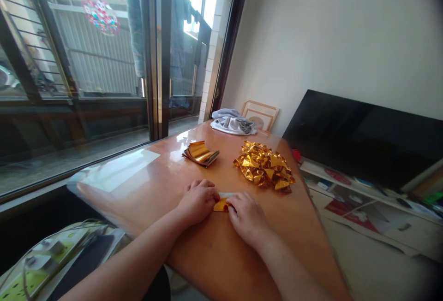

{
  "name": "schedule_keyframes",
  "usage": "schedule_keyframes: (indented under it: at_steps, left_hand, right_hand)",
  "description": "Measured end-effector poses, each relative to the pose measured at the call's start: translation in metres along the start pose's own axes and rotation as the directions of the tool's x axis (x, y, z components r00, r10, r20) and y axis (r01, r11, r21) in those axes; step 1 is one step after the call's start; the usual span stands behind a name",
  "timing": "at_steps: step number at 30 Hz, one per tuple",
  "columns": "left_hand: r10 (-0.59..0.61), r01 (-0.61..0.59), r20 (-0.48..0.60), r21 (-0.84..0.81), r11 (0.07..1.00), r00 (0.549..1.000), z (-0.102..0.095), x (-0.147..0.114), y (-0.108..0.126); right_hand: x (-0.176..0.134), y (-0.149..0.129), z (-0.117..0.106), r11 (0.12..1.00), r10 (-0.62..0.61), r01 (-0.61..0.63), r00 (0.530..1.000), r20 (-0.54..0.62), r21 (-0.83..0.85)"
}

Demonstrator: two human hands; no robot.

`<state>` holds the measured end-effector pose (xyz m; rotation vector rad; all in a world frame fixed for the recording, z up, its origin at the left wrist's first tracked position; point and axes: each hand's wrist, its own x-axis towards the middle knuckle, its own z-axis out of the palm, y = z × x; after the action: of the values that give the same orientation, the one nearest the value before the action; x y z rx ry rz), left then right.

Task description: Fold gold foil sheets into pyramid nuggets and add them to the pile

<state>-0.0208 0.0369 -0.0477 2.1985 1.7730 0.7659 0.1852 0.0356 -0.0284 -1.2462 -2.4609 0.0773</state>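
Note:
On the tabletop between my hands lies a small sheet of gold foil paper point(220, 206), partly folded, with a pale strip along its far edge. My left hand point(200, 200) grips the sheet's left end, its fingers curled over it. At the right end, my right hand point(246, 215) pinches the foil between thumb and fingers. Beyond my left hand sits a stack of gold foil sheets point(201, 153), curling at the edges. A heap of folded gold foil pieces point(265, 166) lies past my right hand.
The brown table point(221, 255) narrows toward the wall. A white sheet point(121, 169) lies by the window, and a grey-white cloth bundle point(231, 122) at the far end near a wooden frame point(261, 114). A television point(367, 135) stands right; power strips point(44, 259) are lower left.

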Motion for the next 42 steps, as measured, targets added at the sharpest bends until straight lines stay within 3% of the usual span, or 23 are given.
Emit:
schedule_keyframes:
  at_steps: [5, 13, 17, 31, 42]
  left_hand:
    - [-0.006, 0.008, 0.045, -0.038, 0.999, 0.999, -0.003, 0.002, -0.002]
    - [0.020, -0.010, 0.213, -0.048, 0.999, 0.977, -0.023, 0.002, 0.000]
    - [0.045, -0.033, 0.246, -0.055, 0.998, 0.968, -0.028, 0.001, -0.001]
    - [0.071, -0.066, 0.150, -0.039, 0.997, 0.986, -0.020, -0.002, -0.006]
    - [0.041, -0.035, 0.111, -0.050, 0.998, 0.993, -0.014, 0.000, -0.007]
  right_hand:
    - [0.001, -0.008, 0.002, 0.991, -0.060, 0.055, 0.997, 0.040, 0.119]
    - [0.002, -0.002, 0.003, 0.990, -0.046, 0.038, 0.997, 0.057, 0.139]
    - [0.002, 0.000, 0.004, 0.988, -0.048, 0.040, 0.998, 0.051, 0.151]
    - [0.003, 0.004, 0.013, 0.982, -0.020, 0.021, 1.000, -0.009, 0.185]
    - [0.007, 0.010, 0.027, 0.940, 0.151, -0.131, 0.988, -0.040, 0.315]
